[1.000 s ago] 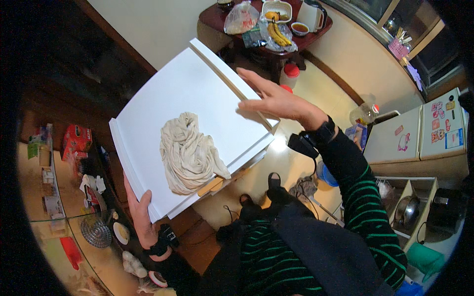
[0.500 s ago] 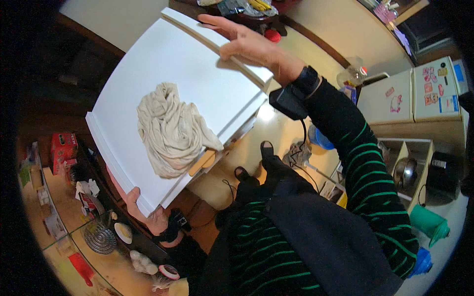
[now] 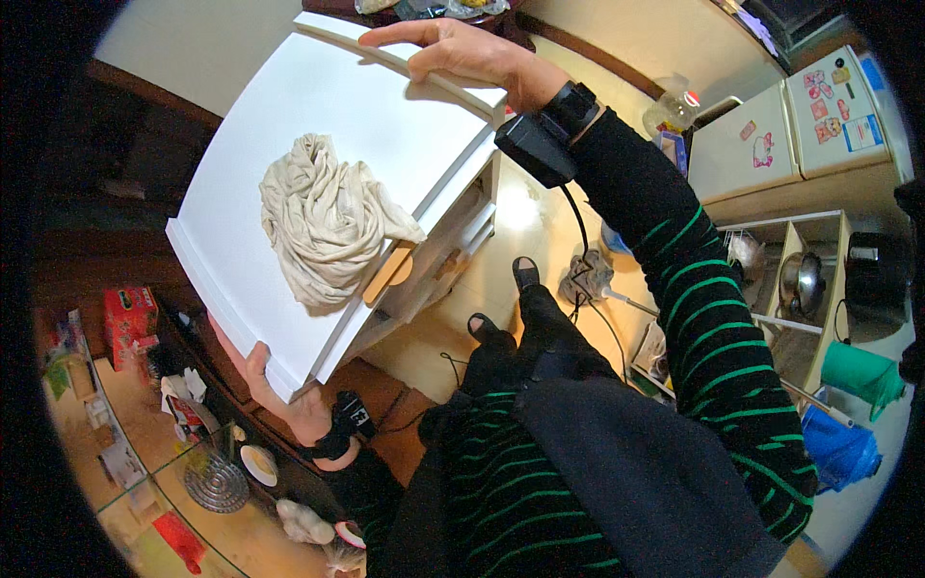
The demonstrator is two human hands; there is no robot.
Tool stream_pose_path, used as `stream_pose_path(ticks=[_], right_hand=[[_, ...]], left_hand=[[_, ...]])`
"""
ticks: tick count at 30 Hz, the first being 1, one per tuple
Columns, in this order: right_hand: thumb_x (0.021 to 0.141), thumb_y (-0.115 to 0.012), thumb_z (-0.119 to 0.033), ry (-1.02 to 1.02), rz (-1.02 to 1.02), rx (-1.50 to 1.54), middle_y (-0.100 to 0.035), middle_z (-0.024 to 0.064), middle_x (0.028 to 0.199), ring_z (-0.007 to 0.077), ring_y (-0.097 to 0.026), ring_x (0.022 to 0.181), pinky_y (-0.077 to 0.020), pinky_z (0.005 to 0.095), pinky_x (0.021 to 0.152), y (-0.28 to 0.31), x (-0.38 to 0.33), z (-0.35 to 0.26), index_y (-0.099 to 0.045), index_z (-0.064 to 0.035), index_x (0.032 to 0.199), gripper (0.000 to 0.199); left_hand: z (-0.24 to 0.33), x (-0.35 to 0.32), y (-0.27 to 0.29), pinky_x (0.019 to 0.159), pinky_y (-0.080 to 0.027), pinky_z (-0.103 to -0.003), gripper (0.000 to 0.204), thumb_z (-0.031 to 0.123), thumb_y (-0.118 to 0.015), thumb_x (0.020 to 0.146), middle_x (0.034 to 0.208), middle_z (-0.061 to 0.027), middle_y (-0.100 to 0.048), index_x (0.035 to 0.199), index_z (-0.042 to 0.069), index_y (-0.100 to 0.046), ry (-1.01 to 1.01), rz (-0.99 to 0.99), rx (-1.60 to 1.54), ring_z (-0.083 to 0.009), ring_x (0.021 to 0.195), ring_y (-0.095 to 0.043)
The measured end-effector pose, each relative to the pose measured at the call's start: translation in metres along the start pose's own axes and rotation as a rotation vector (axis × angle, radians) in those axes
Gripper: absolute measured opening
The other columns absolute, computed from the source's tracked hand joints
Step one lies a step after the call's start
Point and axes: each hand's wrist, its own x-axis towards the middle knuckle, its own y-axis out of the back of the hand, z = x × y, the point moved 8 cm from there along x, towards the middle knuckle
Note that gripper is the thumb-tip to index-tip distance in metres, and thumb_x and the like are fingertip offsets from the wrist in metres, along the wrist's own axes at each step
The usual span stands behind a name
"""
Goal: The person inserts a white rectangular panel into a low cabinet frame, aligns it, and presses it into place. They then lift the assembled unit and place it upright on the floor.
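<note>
Plainly white cabinet point(image 3: 207, 207), crumpled cream cloth point(image 3: 323, 231) atop, left hand point(image 3: 286, 402) clasping one edge, right hand point(image 3: 477, 56) loosely clasping another

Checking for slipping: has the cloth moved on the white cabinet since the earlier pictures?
No: judged by the tan handle, the cloth sits in the same spot on the cabinet.

Right arm point(image 3: 713, 318) stretched way out in front, elbow point(image 3: 776, 511) bent, right hand point(image 3: 472, 56) up top with index finger point(image 3: 393, 35) out straight and thumb point(image 3: 424, 62) apart. Left hand point(image 3: 277, 393) is lower, 1 thumb on top, other fingers mostly hidden.
</note>
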Motion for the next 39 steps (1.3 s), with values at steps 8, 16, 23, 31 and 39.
stream_pose_path(ticks=[8,16,23,31,39], right_hand=[[0.071,-0.059,-0.014,0.010,-0.007,0.097,-0.054,0.0090,0.136,0.0195,-0.059,0.106,-0.0511,0.0308,0.091,0.000,0.001,-0.005,-0.049,-0.0176,0.143,0.072],[0.070,-0.057,-0.006,-0.022,-0.058,0.290,-0.049,0.0075,0.139,0.0148,-0.054,0.112,-0.0471,0.0265,0.094,-0.008,0.005,-0.007,-0.043,-0.0068,0.145,0.076],[0.096,-0.058,-0.036,-0.061,-0.238,0.542,-0.033,0.0115,0.154,0.0212,-0.033,0.140,-0.0290,0.0351,0.115,-0.002,-0.002,0.009,-0.026,-0.0070,0.153,0.071],[0.103,-0.041,-0.048,0.021,-0.367,0.349,-0.040,0.0111,0.149,0.0214,-0.035,0.139,-0.0279,0.0349,0.114,0.033,0.089,0.076,-0.034,-0.0051,0.148,0.063],[0.102,-0.047,-0.039,0.164,-0.314,0.481,-0.059,0.0082,0.120,0.0145,-0.052,0.109,-0.0431,0.0296,0.094,-0.023,0.191,0.088,-0.050,-0.0012,0.134,0.049]], left_hand=[[-0.099,-0.148,-0.024,0.112,-0.029,-0.040,0.052,0.030,-0.037,0.102,0.140,-0.0195,-0.040,0.139,-0.007,-0.035,0.780,0.613,-0.498,-0.0279,0.129,-0.040],[-0.110,-0.177,-0.070,0.098,-0.041,-0.041,0.047,0.008,-0.067,0.087,0.124,-0.0214,-0.057,0.127,-0.008,-0.048,0.828,0.130,0.041,-0.0317,0.112,-0.054],[-0.144,-0.251,-0.078,0.096,-0.048,-0.041,0.053,0.019,-0.058,0.098,0.133,-0.0209,-0.051,0.139,-0.006,-0.037,0.913,0.545,-0.064,-0.0284,0.114,-0.055],[-0.101,-0.210,-0.112,0.096,-0.048,-0.041,0.053,0.021,-0.057,0.098,0.133,-0.0206,-0.052,0.139,-0.006,-0.037,1.166,0.646,0.099,-0.0285,0.114,-0.055],[-0.076,-0.195,-0.110,0.096,-0.048,-0.041,0.054,0.024,-0.056,0.098,0.133,-0.0203,-0.052,0.139,-0.005,-0.037,1.268,0.694,0.216,-0.0285,0.115,-0.055]])
